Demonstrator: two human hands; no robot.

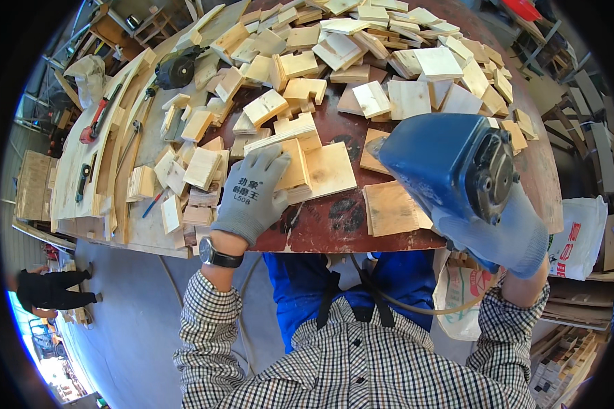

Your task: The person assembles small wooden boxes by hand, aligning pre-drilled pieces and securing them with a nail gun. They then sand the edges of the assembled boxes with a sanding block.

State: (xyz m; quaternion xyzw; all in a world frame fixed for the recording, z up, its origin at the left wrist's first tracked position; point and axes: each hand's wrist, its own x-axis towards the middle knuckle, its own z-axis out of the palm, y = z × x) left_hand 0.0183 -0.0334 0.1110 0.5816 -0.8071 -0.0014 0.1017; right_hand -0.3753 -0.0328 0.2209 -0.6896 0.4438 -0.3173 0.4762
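Observation:
My left hand (pixel 252 194), in a grey work glove, grips a small assembly of pale wood pieces on the table. A flat square board (pixel 333 170) forms its right part, and an upright wood block (pixel 292 163) stands against that board beside my fingers. My gloved right hand (pixel 518 235) is wrapped round the handle of a blue air nail gun (pixel 426 150) with a black end cap. The gun is held above the table's right side, right of the assembly; its nose is hard to make out. Flat wood pieces (pixel 392 208) lie below it near the front edge.
Loose wood blocks (pixel 416 65) are heaped across the far side of the dark red table (pixel 320 228). A red-handled tool (pixel 95 123) and long boards lie at left. An air hose (pixel 423 309) hangs by my lap. A white sack (pixel 580 235) stands right; another person (pixel 54 290) is far left.

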